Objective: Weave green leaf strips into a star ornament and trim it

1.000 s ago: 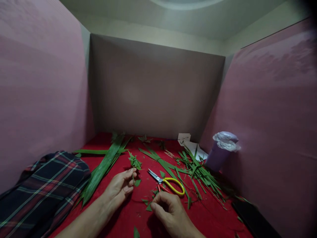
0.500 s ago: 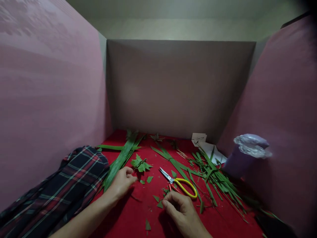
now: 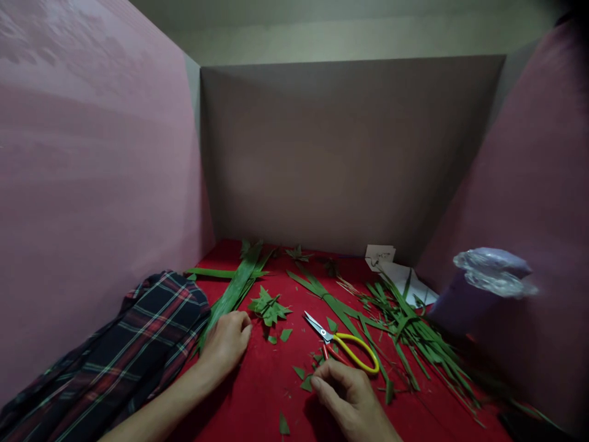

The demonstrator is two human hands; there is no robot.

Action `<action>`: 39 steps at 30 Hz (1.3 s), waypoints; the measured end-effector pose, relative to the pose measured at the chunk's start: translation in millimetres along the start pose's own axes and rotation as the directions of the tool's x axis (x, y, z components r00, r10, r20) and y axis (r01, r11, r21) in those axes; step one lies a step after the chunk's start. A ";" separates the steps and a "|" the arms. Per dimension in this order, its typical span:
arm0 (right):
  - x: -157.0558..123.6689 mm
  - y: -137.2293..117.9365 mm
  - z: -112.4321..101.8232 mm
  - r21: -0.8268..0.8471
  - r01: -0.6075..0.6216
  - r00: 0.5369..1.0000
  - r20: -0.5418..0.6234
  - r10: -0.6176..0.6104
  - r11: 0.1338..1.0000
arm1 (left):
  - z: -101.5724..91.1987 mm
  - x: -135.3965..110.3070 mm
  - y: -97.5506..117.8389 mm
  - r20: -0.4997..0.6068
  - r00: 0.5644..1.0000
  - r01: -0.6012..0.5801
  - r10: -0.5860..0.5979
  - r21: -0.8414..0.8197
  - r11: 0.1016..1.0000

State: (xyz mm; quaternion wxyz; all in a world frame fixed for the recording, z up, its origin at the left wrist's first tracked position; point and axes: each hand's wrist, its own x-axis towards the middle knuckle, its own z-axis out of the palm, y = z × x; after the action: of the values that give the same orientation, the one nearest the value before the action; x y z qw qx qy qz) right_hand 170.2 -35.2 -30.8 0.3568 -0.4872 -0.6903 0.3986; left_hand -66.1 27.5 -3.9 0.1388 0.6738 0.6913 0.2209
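Across the red-covered tabletop (image 3: 257, 399), as the head view has it, I see a pair of scissors (image 3: 324, 334), one handle yellow and the other red, with everything else spread around it. Left of the scissors, on the cloth, lies a jagged leaf (image 3: 268, 307) with small stems across it, apart from both hands. Farther left and nearer the worker rests the left hand (image 3: 232, 337), fingers curled under; their tips are hidden, so I can't say whether they grip anything. It overlaps the near end of a long leaf blade (image 3: 237, 288), beside some plaid fabric (image 3: 159, 337). On the near side of the scissors, by the handles, is the right hand (image 3: 343, 396), thumb and forefinger bent toward each other; whether something is pinched there I can't tell. Just beside its thumb is a green scrap (image 3: 307, 384). Right of the scissors sprawls a heap of cut strips (image 3: 426, 341), with white paper (image 3: 407, 282) behind and a purple container (image 3: 469, 307) beyond, its top wrapped in clear plastic (image 3: 492, 279).
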 end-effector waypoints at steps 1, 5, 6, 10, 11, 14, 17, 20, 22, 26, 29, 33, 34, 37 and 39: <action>0.5 0.7 0.2 0.000 0.001 1.000 0.002 -0.001 1.000 | 1.2 2.8 0.0 0.008 1.000 0.011 -0.010 -0.032 0.999; 2.6 1.0 0.2 -0.006 -0.003 1.000 0.008 0.003 1.000 | 10.1 14.0 -0.4 0.046 0.998 0.042 -0.036 -0.144 0.989; 2.9 0.2 -0.2 -0.009 -0.002 1.000 0.012 0.002 1.000 | 12.9 16.3 -0.6 0.043 0.998 0.049 -0.043 -0.159 0.986; 3.0 -1.4 -1.3 -0.033 0.008 1.000 0.023 -0.007 0.999 | 19.1 19.6 -3.2 0.025 0.995 0.097 -0.094 -0.235 0.967; 2.9 -1.1 -1.3 -0.043 0.011 1.000 0.021 -0.011 0.999 | 18.9 18.7 -4.2 0.027 0.994 0.108 -0.105 -0.252 0.962; 2.9 0.6 -0.5 -0.074 0.023 1.000 0.006 -0.022 0.997 | 16.7 14.3 -6.4 0.037 0.991 0.133 -0.128 -0.292 0.947; 3.3 0.8 0.0 -0.085 0.028 1.000 0.005 -0.028 0.996 | 16.5 13.4 -5.6 0.049 0.991 0.135 -0.126 -0.323 0.937; 3.7 -0.2 -0.6 -0.078 0.026 1.000 0.012 -0.025 0.997 | 18.0 16.8 -1.7 0.049 0.994 0.107 -0.097 -0.290 0.951; 3.8 -0.2 -1.0 -0.082 0.032 0.999 0.019 -0.030 0.996 | 17.6 17.7 0.6 0.038 0.997 0.078 -0.071 -0.245 0.966; 4.4 2.6 -0.5 -0.119 0.057 0.998 0.033 -0.053 0.991 | 12.5 10.4 0.4 0.051 0.998 0.047 -0.039 -0.172 0.984; 4.4 4.2 0.1 -0.140 0.072 0.997 0.036 -0.067 0.988 | 10.3 4.6 0.2 0.070 0.996 0.063 -0.055 -0.124 0.990; 3.6 2.9 -0.2 -0.137 0.084 0.996 0.022 -0.082 0.987 | 11.9 3.8 6.1 0.048 0.997 0.057 -0.054 -0.057 0.997; 3.5 2.3 -0.4 -0.133 0.085 0.996 0.019 -0.084 0.987 | 12.0 3.3 7.7 0.044 0.997 0.060 -0.059 -0.037 0.997; 3.6 0.8 -0.8 -0.126 0.087 0.996 0.015 -0.086 0.988 | 10.8 -3.1 10.0 0.036 0.996 0.076 -0.077 0.020 0.997; 3.8 0.4 -0.8 -0.124 0.089 0.996 0.016 -0.088 0.988 | 9.4 -10.0 10.0 0.023 0.997 0.073 -0.074 0.048 0.996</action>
State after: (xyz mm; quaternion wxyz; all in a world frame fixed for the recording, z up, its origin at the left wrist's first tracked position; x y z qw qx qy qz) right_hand 170.0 -31.4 -30.5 0.3394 -0.4751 -0.7367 0.3411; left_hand -52.2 18.6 -8.1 0.1396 0.6537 0.7188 0.1908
